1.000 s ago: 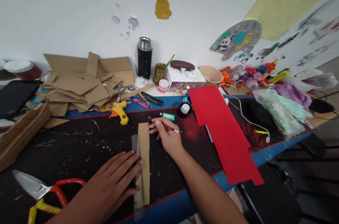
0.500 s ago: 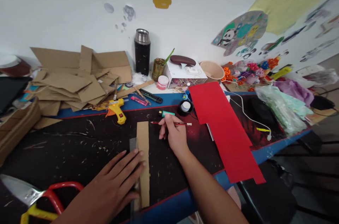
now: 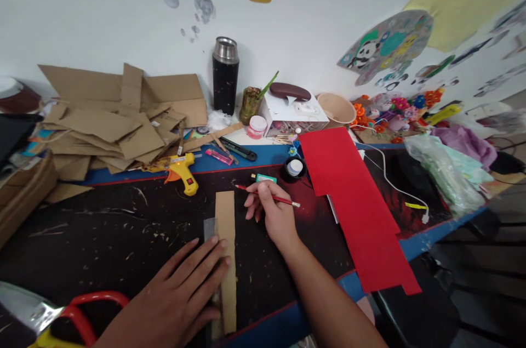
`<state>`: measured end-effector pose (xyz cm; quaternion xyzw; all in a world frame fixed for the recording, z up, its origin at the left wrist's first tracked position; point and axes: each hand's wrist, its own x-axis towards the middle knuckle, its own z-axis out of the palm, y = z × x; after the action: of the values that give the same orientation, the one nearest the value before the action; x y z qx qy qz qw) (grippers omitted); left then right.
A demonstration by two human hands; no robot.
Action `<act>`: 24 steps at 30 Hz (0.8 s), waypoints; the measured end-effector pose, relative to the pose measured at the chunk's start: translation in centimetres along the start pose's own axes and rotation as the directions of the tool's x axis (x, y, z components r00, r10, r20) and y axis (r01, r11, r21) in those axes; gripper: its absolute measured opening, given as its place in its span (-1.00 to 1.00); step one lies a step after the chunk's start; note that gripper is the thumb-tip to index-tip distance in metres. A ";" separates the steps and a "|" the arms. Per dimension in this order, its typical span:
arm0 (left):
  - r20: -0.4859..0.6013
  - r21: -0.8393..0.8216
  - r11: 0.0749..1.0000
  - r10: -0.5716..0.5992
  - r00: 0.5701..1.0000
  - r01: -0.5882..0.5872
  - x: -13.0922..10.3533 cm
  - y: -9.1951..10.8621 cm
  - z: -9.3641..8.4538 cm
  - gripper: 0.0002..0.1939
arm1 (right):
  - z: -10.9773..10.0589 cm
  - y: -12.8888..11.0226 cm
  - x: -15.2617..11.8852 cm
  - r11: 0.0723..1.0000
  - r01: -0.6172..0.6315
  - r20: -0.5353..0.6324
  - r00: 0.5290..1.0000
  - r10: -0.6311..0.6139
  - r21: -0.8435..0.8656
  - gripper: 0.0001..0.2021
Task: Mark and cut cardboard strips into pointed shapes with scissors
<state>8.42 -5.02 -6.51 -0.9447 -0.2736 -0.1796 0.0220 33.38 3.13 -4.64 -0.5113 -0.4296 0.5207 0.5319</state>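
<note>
My left hand (image 3: pixel 187 282) lies flat with fingers stretched, across a clear ruler (image 3: pixel 209 229) and the left edge of a narrow cardboard strip (image 3: pixel 227 260). Much of the ruler is hidden under that hand. Right of the strip, my right hand (image 3: pixel 274 216) is closed round a red pencil (image 3: pixel 283 200); its sharp tip points left, above the strip's upper end. Just beyond those fingers lies a small green-and-white object (image 3: pixel 265 178), partly covered by the hand. Big scissors (image 3: pixel 88 309) with red and yellow handles rest at the lower left, partly behind my left forearm.
A yellow glue gun (image 3: pixel 184 172) lies before a heap of cardboard pieces (image 3: pixel 102 126). Toward the right, a red corrugated sheet (image 3: pixel 357 211) overhangs the front edge of the table. A black flask (image 3: pixel 225 82), a white box (image 3: pixel 287 112) and a bowl (image 3: pixel 337 109) stand along the wall.
The view has shifted slightly, moving most things a little rightward. The pencil has tilted, its tip now higher than its eraser end. My left hand stays on the ruler and strip.
</note>
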 end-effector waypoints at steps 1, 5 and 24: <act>-0.004 0.002 1.000 0.002 1.000 -0.002 0.1 0.0 -0.1 -0.47 | 0.0 0.0 0.0 1.000 -0.003 0.006 1.000 0.003 -0.001 -0.42; -0.004 -0.013 1.000 0.000 1.000 0.000 0.2 0.0 -0.3 -0.50 | 0.1 0.1 -0.1 0.999 -0.043 0.013 0.999 0.043 -0.010 -0.40; 0.069 -0.023 0.999 -0.048 0.996 0.049 -0.4 0.0 0.5 -0.32 | 0.2 0.0 -0.1 0.996 -0.047 -0.074 0.996 0.042 -0.072 -0.34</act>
<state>8.27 -5.10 -7.07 -0.9436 -0.2948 -0.1509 -0.0033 33.17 3.04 -4.59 -0.5585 -0.4176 0.4973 0.5161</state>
